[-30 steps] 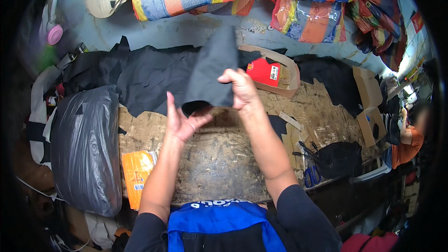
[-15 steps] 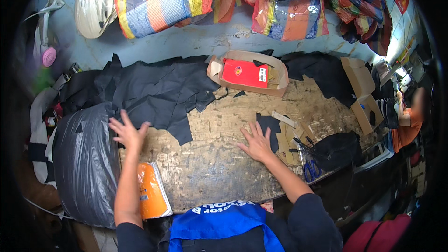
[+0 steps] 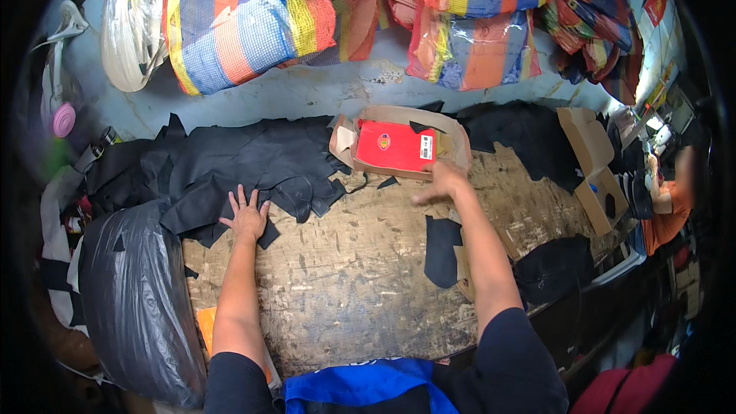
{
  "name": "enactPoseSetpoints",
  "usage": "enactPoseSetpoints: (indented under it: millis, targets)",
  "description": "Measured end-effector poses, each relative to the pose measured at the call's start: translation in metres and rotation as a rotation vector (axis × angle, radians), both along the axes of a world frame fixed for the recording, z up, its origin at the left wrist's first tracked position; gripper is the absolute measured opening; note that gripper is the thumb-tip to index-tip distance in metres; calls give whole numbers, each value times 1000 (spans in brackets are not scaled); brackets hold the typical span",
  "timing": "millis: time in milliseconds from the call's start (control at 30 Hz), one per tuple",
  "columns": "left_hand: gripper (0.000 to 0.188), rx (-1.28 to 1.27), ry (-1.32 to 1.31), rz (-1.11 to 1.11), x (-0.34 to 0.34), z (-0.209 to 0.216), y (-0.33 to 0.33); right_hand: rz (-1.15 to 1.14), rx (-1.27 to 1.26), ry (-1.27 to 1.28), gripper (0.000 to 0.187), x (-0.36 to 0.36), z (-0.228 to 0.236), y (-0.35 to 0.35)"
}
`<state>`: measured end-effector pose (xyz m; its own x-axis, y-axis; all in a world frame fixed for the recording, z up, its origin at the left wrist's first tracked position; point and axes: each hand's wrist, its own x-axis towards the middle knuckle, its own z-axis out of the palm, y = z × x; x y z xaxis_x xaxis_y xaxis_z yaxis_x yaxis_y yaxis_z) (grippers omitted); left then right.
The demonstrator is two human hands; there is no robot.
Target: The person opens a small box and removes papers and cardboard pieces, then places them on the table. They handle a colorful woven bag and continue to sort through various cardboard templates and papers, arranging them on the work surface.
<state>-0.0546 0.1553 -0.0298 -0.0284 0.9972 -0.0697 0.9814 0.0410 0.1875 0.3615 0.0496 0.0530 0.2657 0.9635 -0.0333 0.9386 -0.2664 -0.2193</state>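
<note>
Evidently, both arms are reaching forward over the worn wooden table (image 3: 345,291), the left forearm (image 3: 239,291) running almost straight ahead and the right forearm (image 3: 487,261) slanting inward toward its hand. Well behind the left fingers, an orange packet (image 3: 205,326) is lying partly under that forearm, while a bulging black plastic bag (image 3: 138,299) is sitting to their left and nearer the body. Behind the right fingers, a dark cut piece (image 3: 441,251) is lying flat, just left of the forearm. The left hand (image 3: 248,222) is facing palm down, its fingers spreading wide and pointing away, gripping nothing; they are overlapping the near edge of the black sheet material (image 3: 253,149), which is stretching beyond them and to both sides in an uneven heap. Farther forward, the right hand (image 3: 447,182) is turning inward at the wrist, its thumb standing apart from the fingers and pointing left. Blur is softening it, so I cannot tell whether the fingers are touching the cardboard tray (image 3: 462,146) just beyond them. Inside that tray, a red box (image 3: 392,143) is resting ahead and left of those fingers. Farthest beyond both hands, striped mesh bundles (image 3: 238,38) are hanging along the wall.
</note>
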Motion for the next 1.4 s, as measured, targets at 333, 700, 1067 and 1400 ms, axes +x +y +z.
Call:
enactPoseSetpoints:
  millis: [333, 700, 1067, 1400]
  targets:
    - [62, 155, -342, -89, 7, 38, -30, 194, 467, -78, 12, -21, -46, -66]
    - [25, 200, -566, -889, 62, 95, -124, 497, 533, -100, 29, -101, -58, -197]
    - [57, -26, -111, -723, 89, 67, -123, 351, 482, 225, 46, -120, 6, -183]
    - [24, 71, -582, -820, 47, 161, -147, 118, 607, 1005, 18, -63, 21, -137]
